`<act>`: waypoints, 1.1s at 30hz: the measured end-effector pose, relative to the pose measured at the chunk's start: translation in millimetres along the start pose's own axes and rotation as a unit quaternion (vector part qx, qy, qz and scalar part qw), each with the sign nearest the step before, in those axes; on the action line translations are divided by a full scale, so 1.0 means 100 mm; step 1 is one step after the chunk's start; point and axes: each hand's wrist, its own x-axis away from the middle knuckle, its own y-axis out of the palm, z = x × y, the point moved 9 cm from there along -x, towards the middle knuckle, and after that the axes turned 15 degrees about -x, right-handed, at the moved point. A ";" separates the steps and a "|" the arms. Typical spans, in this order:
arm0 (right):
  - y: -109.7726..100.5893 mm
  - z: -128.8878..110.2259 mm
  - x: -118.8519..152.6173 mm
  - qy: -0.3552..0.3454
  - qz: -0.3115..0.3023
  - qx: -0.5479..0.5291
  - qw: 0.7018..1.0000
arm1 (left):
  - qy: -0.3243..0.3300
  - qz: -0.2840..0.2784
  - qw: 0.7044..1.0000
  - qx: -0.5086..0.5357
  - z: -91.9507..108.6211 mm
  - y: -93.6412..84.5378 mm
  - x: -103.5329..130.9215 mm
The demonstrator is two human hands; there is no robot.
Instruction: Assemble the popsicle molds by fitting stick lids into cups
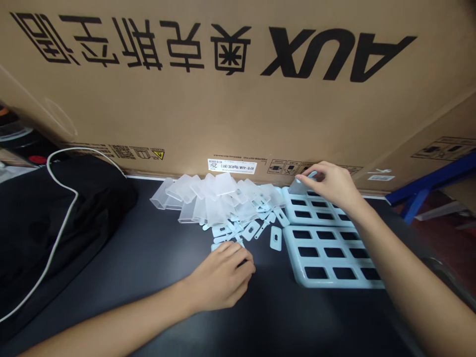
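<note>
My right hand (330,184) pinches a frosted popsicle mold (296,187) by its light-blue top, over the far-left corner of the far light-blue tray (310,222). The mold stands upright there; whether it sits fully in a slot I cannot tell. My left hand (230,275) rests low over the table with fingers curled, beside the near edge of the small blue parts. What it holds, if anything, is hidden. Close by are blue lids (275,238) with a central hole and blue sticks (265,226). Behind them lies a heap of empty frosted molds (215,202).
A second slotted blue tray (299,277) lies against the far one, nearer me. A big cardboard box (186,119) walls off the table's back. Black cloth (100,198) with a white cable (70,213) lies left. A blue metal frame (416,196) stands right.
</note>
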 end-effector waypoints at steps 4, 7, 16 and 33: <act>-0.05 -0.09 0.09 -0.026 0.043 0.026 0.998 | 0.003 0.002 1.000 -0.005 0.00 0.00 0.00; -0.20 -0.28 0.32 -0.070 0.145 0.069 0.985 | 0.000 0.004 1.000 -0.007 0.00 0.00 0.00; 0.57 -0.58 0.77 -0.193 -0.128 0.121 0.965 | 0.011 0.003 1.000 0.016 0.01 0.00 0.01; -0.10 -1.18 0.98 -0.247 0.032 0.109 0.962 | -0.051 0.200 0.977 0.047 -0.10 -0.39 0.09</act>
